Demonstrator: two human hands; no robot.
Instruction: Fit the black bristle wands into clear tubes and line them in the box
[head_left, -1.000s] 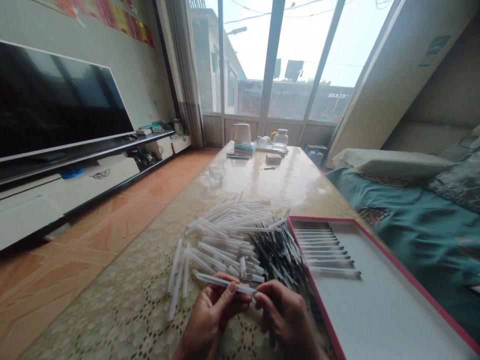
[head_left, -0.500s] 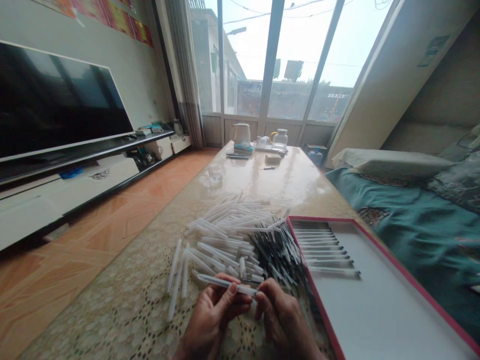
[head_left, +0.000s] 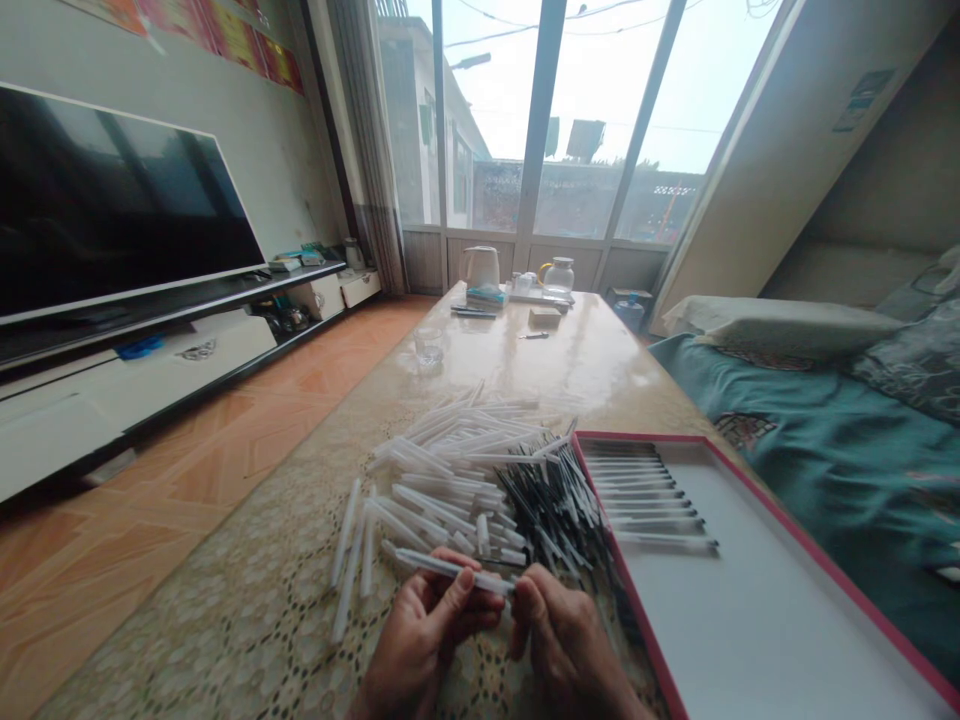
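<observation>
A whitish translucent pen (head_left: 431,563) lies slantwise between my hands, its tip end up to the left. My left hand (head_left: 427,620) is closed round its middle, thumb on top. The fingers of my right hand (head_left: 566,630) pinch its right end; what exactly sits between those fingertips is partly hidden. Just beyond my hands lies a heap of white pen barrels (head_left: 442,490). Thin dark pen refills (head_left: 551,500) are piled to its right. Several pens with dark ends (head_left: 652,500) lie in a row inside a shallow red-rimmed box (head_left: 765,590).
The long table (head_left: 300,560) has a patterned, glossy cover. Farther along it stand a clear glass (head_left: 430,350), a white kettle (head_left: 482,268), a glass pitcher (head_left: 559,275) and a small box (head_left: 544,317). A teal-covered sofa (head_left: 810,440) runs along the right.
My right fingers have shifted very slightly at the pen's right end. The pen stays in my left hand, and the heaps and box look the same.
</observation>
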